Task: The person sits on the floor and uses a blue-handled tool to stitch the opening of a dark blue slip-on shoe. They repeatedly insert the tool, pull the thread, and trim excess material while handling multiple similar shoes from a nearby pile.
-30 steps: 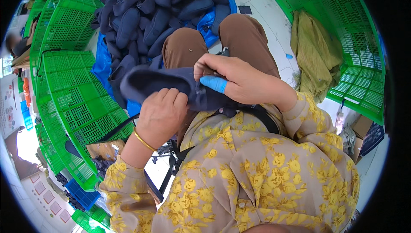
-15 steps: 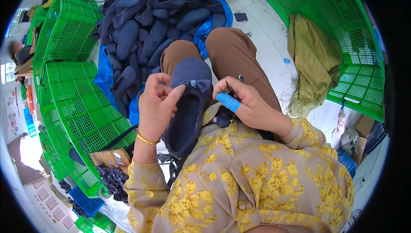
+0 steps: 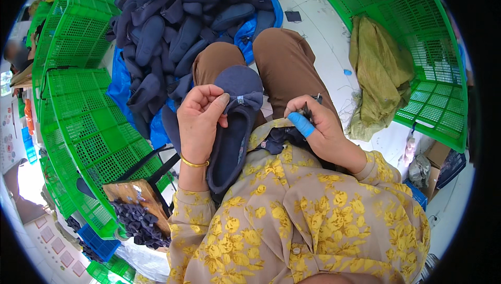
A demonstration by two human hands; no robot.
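A navy fabric slipper [image 3: 228, 151] rests against my lap, its toe pointing away from me and its opening facing up. Across its front sits a navy bow [image 3: 250, 101] with a small shiny piece at the centre. My left hand [image 3: 201, 122] is closed, thumb and forefinger pinching the bow's left end. To the right of the slipper and apart from it, my right hand [image 3: 327, 135] curls around a small dark tool [image 3: 307, 110], mostly hidden by the fingers. Blue tape [image 3: 301, 125] wraps my right thumb. Several dark bows [image 3: 284, 139] lie in my lap at the shirt hem.
A heap of navy slippers [image 3: 180, 33] lies on blue sheeting [image 3: 119, 88] ahead. Green crates [image 3: 91, 127] line the left, and another green crate [image 3: 436, 96] stands right beside an olive sack [image 3: 378, 80]. More bows [image 3: 138, 224] sit by a wooden board [image 3: 151, 200]. A person [image 3: 23, 57] is far left.
My right hand has drawn away from the slipper, to the right and slightly down. My left hand still pinches the bow, and has shifted a little to the right with the slipper.
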